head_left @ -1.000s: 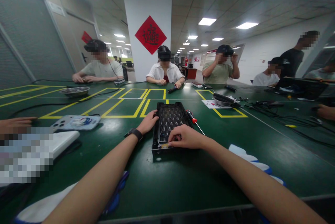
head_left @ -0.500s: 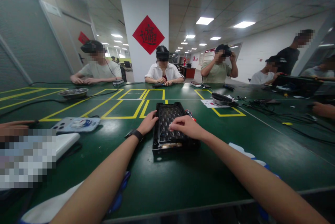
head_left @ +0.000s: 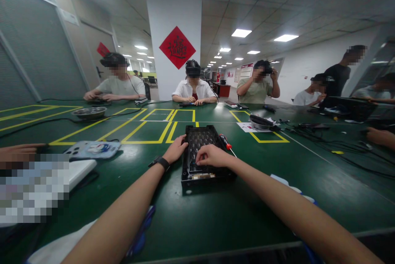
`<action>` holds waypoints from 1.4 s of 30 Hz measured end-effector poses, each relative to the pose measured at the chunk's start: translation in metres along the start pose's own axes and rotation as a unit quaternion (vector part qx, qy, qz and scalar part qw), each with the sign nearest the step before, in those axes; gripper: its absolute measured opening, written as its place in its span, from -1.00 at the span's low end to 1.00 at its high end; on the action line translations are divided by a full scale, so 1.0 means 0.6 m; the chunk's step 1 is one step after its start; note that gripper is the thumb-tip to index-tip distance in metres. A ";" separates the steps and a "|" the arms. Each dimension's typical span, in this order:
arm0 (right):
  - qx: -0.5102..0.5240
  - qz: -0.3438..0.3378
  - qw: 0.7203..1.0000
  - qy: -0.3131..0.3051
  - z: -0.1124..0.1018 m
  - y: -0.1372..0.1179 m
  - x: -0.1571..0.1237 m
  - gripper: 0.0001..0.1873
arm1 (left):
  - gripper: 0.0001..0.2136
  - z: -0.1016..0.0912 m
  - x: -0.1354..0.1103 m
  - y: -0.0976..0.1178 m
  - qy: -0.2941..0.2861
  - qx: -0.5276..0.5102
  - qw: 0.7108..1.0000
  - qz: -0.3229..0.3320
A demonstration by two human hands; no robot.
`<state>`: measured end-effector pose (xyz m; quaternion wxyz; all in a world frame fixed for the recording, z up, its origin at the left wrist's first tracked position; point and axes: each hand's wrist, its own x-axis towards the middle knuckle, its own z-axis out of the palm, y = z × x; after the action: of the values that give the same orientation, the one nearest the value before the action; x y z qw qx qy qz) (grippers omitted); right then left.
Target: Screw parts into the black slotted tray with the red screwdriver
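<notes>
A black ribbed plastic housing (head_left: 202,140) lies flat on the green table (head_left: 216,210) in front of me. My left hand (head_left: 175,149) rests against its left edge, fingers curled on the rim, a black watch on the wrist. My right hand (head_left: 211,156) is over the near half of the housing, fingertips pinched down inside it; what they pinch is too small to make out. A tan strip shows at the housing's near end. A screwdriver (head_left: 226,144) with a red and black handle lies just right of the housing.
A phone in a patterned case (head_left: 94,149) and a white device (head_left: 78,169) lie to the left, beside another person's hand (head_left: 18,151). Metal bowls (head_left: 88,112), cables and yellow floor-tape lines mark the table. Several people sit along the far side.
My right hand moved from the housing's near end up onto its middle, then settled slightly nearer. The left hand stayed on the left edge. The camera tilted down a little.
</notes>
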<state>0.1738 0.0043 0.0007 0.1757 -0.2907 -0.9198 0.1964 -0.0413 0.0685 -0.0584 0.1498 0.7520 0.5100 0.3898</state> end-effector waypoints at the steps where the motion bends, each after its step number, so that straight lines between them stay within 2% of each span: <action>1: -0.004 -0.006 1.000 0.002 -0.001 -0.003 0.000 -0.84 | -0.53 0.000 0.000 0.000 -0.001 0.001 1.000 -0.001; 9: -0.129 -0.024 0.991 0.035 -0.004 -0.024 -0.017 -0.89 | -0.54 -0.001 -0.001 0.006 -0.003 -0.005 1.000 -0.006; 14: -0.185 -0.023 0.982 0.019 0.000 -0.023 -0.022 -0.93 | -0.56 0.000 -0.001 0.011 0.002 -0.011 1.000 -0.004; 18: -0.200 -0.027 0.979 0.024 0.002 -0.020 -0.019 -0.88 | -0.57 0.000 -0.001 0.012 0.007 -0.015 1.000 -0.002; 24: -0.191 -0.089 0.977 0.021 -0.006 -0.028 -0.021 -0.87 | -0.54 0.001 -0.001 0.012 0.003 -0.006 1.000 -0.013; 27: -0.090 -0.057 0.991 0.083 -0.006 -0.029 -0.024 -0.89 | -0.55 0.001 -0.001 0.011 0.000 -0.008 1.000 -0.011; 30: 0.102 -0.002 0.988 0.117 -0.002 -0.026 -0.025 -0.86 | -0.56 0.000 -0.001 0.011 -0.002 -0.015 1.000 -0.006; 33: 0.291 0.032 0.953 0.082 0.000 -0.027 -0.025 -0.79 | -0.56 0.000 -0.001 0.010 0.000 -0.017 1.000 -0.005; 35: 0.378 0.039 0.923 0.053 -0.002 -0.031 -0.025 -0.75 | -0.56 0.001 0.000 0.008 0.002 -0.015 1.000 -0.006; 38: 0.440 0.033 0.897 0.034 -0.006 -0.039 -0.026 -0.69 | -0.55 0.001 0.002 0.004 0.003 -0.010 1.000 -0.010; 40: 0.443 0.034 0.895 0.033 -0.008 -0.042 -0.027 -0.65 | -0.55 0.001 0.002 0.002 0.002 -0.006 1.000 -0.011; 42: 0.419 0.036 0.907 0.037 -0.008 -0.044 -0.028 -0.64 | -0.55 0.001 0.002 0.001 0.003 -0.004 1.000 -0.006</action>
<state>0.1765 -0.0242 0.0134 0.3081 -0.2301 -0.7348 0.5587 -0.0401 0.0698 -0.0580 0.1540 0.7472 0.5134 0.3930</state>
